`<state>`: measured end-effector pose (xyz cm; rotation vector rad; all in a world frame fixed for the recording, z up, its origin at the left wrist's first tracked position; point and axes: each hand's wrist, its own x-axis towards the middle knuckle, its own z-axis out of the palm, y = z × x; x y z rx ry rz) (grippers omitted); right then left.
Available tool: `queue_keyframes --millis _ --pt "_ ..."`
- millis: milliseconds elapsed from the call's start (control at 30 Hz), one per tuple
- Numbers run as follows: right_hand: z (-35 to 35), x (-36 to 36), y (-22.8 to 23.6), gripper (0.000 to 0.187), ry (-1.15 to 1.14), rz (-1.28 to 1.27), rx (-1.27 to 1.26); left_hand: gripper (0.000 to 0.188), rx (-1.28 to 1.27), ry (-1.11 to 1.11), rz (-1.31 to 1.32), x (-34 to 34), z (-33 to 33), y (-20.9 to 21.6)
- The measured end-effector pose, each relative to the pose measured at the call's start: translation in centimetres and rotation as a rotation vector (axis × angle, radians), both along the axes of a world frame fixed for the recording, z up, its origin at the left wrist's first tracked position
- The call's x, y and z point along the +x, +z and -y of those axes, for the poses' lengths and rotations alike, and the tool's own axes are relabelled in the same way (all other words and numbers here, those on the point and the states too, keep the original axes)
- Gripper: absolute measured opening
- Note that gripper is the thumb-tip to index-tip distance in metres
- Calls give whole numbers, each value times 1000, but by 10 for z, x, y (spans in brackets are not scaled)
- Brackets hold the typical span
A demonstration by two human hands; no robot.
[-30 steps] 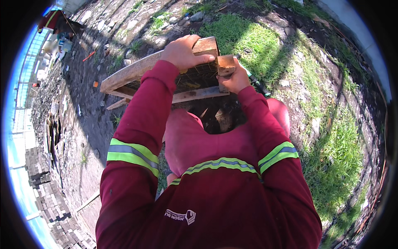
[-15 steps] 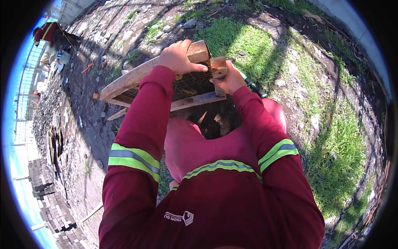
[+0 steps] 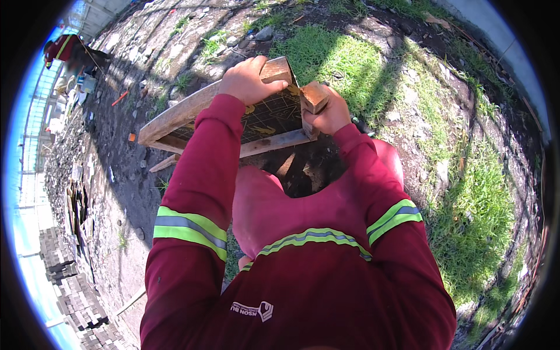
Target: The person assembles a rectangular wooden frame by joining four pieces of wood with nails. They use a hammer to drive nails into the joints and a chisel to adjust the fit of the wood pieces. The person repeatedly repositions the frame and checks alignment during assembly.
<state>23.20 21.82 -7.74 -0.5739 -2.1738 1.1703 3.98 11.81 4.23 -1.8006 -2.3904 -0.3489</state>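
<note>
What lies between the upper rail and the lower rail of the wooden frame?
In the head view, a dark panel with yellow marks lies between the upper rail and lower rail.

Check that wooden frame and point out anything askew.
The wooden piece at the right end of the frame looks askew: in the right hand, its top sits turned and apart from the upper rail that the left hand holds, so that corner gapes open.
</note>
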Motion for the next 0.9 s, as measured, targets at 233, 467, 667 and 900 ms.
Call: queue_keyframes --millis 233,467,667,900 --pt "12 -2 3 62 -199 -83 -15 81 3 3 -21 4 2 0" --pt "15 -4 18 56 -83 156 -63 84 -12 21 60 -1 -3 1" --pt "28 -16 22 54 -365 211 -11 93 -17 11 12 -1 -3 2" --pt "32 -29 15 56 -375 261 27 106 -16 -3 -21 0 -3 5"
